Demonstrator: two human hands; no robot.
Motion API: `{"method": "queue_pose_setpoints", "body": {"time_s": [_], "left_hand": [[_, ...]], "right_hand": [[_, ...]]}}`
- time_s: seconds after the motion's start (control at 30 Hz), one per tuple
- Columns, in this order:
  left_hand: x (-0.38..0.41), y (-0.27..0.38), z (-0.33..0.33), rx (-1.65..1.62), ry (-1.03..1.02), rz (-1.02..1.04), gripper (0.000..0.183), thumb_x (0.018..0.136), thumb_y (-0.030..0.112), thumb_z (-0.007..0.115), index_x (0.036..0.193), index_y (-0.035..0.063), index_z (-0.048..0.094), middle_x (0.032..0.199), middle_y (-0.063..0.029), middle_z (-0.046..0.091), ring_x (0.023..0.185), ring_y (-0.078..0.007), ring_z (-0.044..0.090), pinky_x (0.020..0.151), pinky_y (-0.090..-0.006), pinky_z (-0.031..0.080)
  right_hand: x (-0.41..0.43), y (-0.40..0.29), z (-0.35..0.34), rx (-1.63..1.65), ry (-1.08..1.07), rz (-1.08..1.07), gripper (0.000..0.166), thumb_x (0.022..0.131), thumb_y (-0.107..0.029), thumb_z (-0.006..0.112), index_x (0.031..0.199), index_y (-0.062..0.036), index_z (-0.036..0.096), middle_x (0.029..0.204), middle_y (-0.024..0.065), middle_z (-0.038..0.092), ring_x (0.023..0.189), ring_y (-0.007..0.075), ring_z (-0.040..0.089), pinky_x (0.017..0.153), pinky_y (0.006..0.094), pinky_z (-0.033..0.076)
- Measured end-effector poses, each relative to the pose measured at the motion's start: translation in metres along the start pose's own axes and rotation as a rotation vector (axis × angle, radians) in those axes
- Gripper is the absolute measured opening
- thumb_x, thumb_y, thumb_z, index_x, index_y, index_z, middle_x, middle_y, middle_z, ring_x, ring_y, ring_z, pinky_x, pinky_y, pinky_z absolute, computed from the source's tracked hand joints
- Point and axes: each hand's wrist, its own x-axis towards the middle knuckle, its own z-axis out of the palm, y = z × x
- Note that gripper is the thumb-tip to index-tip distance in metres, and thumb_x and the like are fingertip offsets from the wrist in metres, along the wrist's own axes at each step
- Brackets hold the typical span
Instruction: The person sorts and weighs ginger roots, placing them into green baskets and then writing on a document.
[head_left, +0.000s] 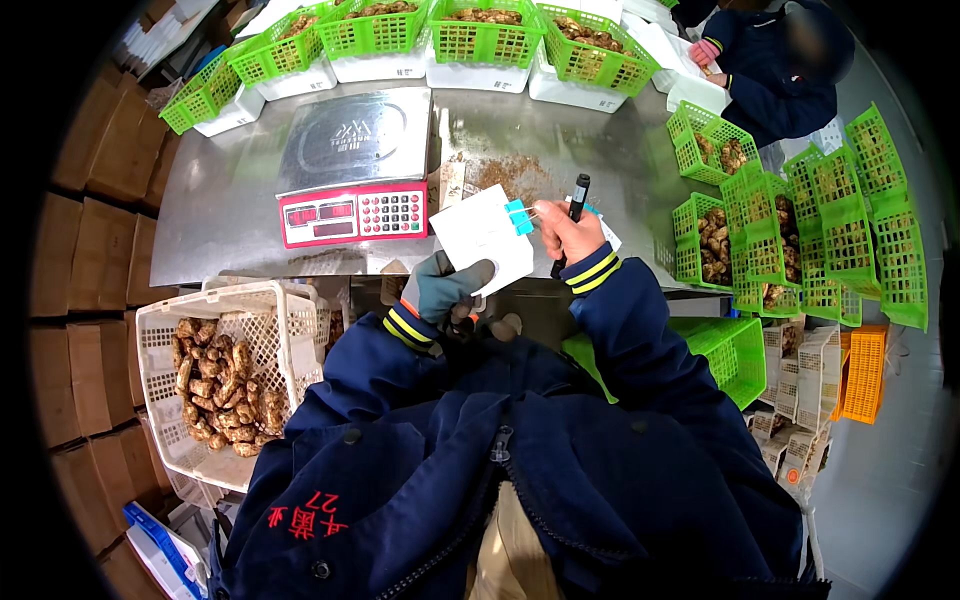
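Observation:
My left hand (450, 287), in a grey-green work glove, grips the lower edge of a small stack of white paper slips (480, 236). A blue binder clip (519, 217) sits at the right edge of the slips. My bare right hand (571, 232) pinches the clip's wire handle between thumb and finger and also holds a black marker pen (577, 206) upright against the palm. Another white slip with blue shows partly behind the right wrist. Left of the slips stands a digital scale with a red front panel (352, 215) and a bare steel pan (356, 142).
Green baskets of mushrooms (487, 37) on white foam boxes line the table's (225, 202) far edge. More green baskets (701, 240) stand at right, near a co-worker (784, 75). A white crate (214, 472) of mushrooms is at lower left, beside stacked cartons (56, 255).

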Motion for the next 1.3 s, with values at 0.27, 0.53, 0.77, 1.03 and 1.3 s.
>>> {"method": "queue_pose_setpoints", "body": {"time_s": [0.27, 0.53, 0.77, 1.03, 1.3], "left_hand": [[-0.013, -0.020, -0.020, -0.049, 0.106, -0.088, 0.017, 0.082, 0.014, 0.062, 0.092, 0.0002, 0.061, 0.071, -0.0061, 0.063, 0.040, -0.0051, 0.045, 0.035, -0.0178, 0.032], [-0.040, -0.050, -0.032, -0.075, 0.327, -0.071, 0.021, 0.082, 0.020, 0.063, 0.095, 0.0032, 0.061, 0.077, -0.0055, 0.065, 0.039, -0.0031, 0.041, 0.036, -0.0174, 0.031], [-0.047, -0.086, -0.007, -0.196, 0.496, -0.109, 0.019, 0.083, 0.018, 0.062, 0.095, 0.0029, 0.060, 0.075, -0.0068, 0.065, 0.037, -0.0026, 0.038, 0.034, -0.0172, 0.027], [-0.073, -0.112, 0.007, -0.187, 0.643, 0.057, 0.031, 0.084, 0.022, 0.059, 0.106, -0.0007, 0.057, 0.077, -0.0084, 0.064, 0.037, -0.0041, 0.039, 0.034, -0.0166, 0.028], [-0.128, -0.136, 0.013, -0.298, 0.794, 0.096, 0.035, 0.083, 0.020, 0.060, 0.109, -0.0031, 0.054, 0.080, -0.0118, 0.065, 0.037, -0.0049, 0.043, 0.033, -0.0155, 0.033]], "right_hand": [[0.033, 0.007, -0.018, -0.043, 0.015, 0.087, 0.030, 0.078, -0.023, 0.068, 0.061, -0.0095, 0.048, 0.051, -0.0029, 0.040, 0.042, 0.0066, 0.034, 0.038, 0.0232, 0.025], [0.115, 0.062, -0.023, -0.557, -0.179, 0.111, 0.026, 0.071, -0.028, 0.073, 0.074, -0.0031, 0.066, 0.050, -0.0011, 0.047, 0.039, 0.0086, 0.037, 0.037, 0.0262, 0.025], [0.150, 0.087, -0.017, -0.456, 0.000, -0.177, 0.028, 0.070, -0.021, 0.073, 0.086, 0.0007, 0.066, 0.063, 0.0043, 0.059, 0.056, 0.0108, 0.054, 0.052, 0.0240, 0.041], [0.035, 0.055, -0.063, -0.496, -1.034, -0.005, 0.042, 0.089, -0.040, 0.040, 0.077, -0.0055, 0.061, 0.068, 0.0052, 0.057, 0.054, 0.0121, 0.052, 0.048, 0.0228, 0.041], [-0.080, 0.068, -0.040, -1.024, -1.794, -0.131, 0.018, 0.078, -0.022, 0.054, 0.080, -0.0060, 0.062, 0.076, 0.0147, 0.062, 0.072, 0.0347, 0.060, 0.065, 0.0409, 0.049]]}}
